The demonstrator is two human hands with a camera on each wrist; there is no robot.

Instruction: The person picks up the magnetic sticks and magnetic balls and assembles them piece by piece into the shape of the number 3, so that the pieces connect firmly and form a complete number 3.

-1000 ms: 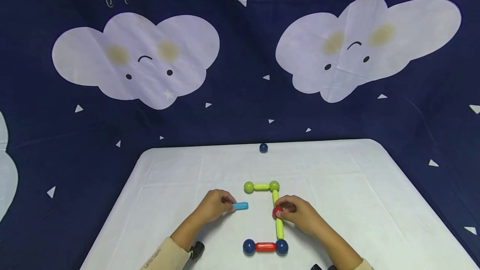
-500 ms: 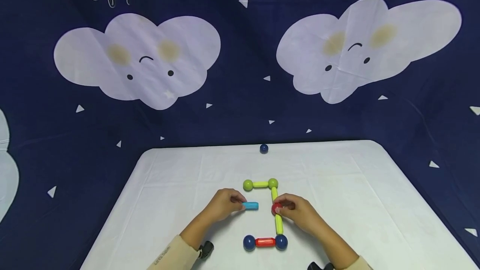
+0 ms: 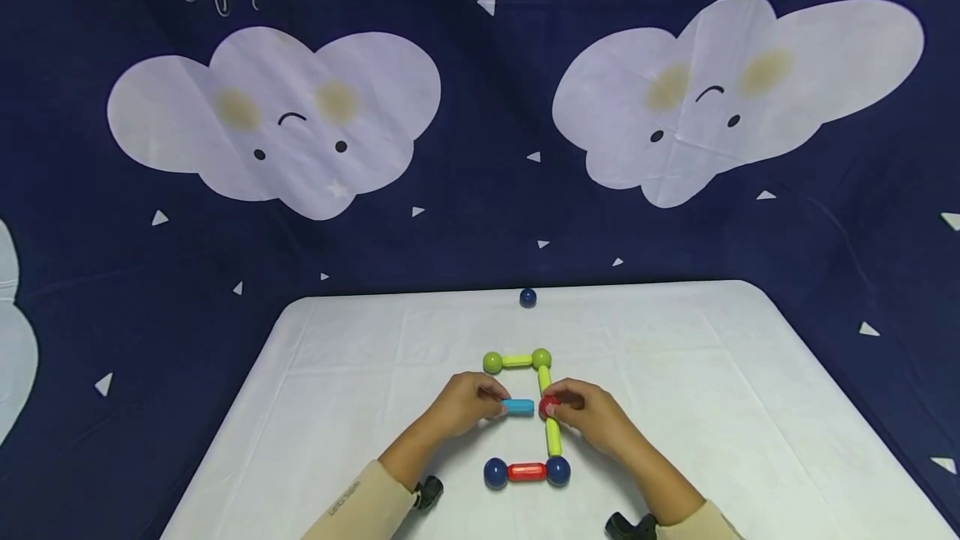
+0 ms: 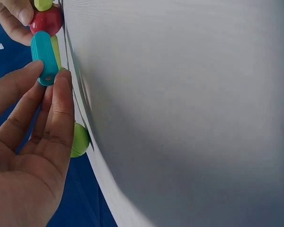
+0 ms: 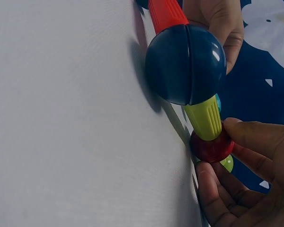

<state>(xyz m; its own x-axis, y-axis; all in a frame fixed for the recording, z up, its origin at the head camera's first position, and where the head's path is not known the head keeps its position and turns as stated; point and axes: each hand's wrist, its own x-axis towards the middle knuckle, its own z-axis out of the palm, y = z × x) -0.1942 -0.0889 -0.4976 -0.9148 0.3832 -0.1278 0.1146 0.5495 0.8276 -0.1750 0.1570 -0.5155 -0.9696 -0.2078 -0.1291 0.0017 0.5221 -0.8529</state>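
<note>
My left hand [image 3: 467, 407] pinches a short light-blue rod [image 3: 519, 407] between thumb and fingertips. The rod's free end points right, close to a red ball [image 3: 549, 407]. That red ball is held by the thumb and fingers of my right hand [image 3: 592, 413]. It joins two yellow-green rods, the nearer one [image 3: 553, 438] running down to a dark-blue ball [image 3: 558, 471]. From there a red rod [image 3: 527, 472] leads left to another dark-blue ball [image 3: 496, 473]. At the far end, green balls [image 3: 542, 358] sit on both ends of a yellow-green rod [image 3: 517, 361].
A single dark-blue ball [image 3: 528, 297] lies at the far edge of the white table [image 3: 360, 340]. Behind it hangs a navy cloth [image 3: 480, 107] with cloud prints. Black wrist cameras [image 3: 429, 492] are strapped below both hands.
My left hand has carried the light-blue rod right, up toward the red ball. My right hand keeps its hold, and the joined rods and balls have shifted slightly away and to the left.
</note>
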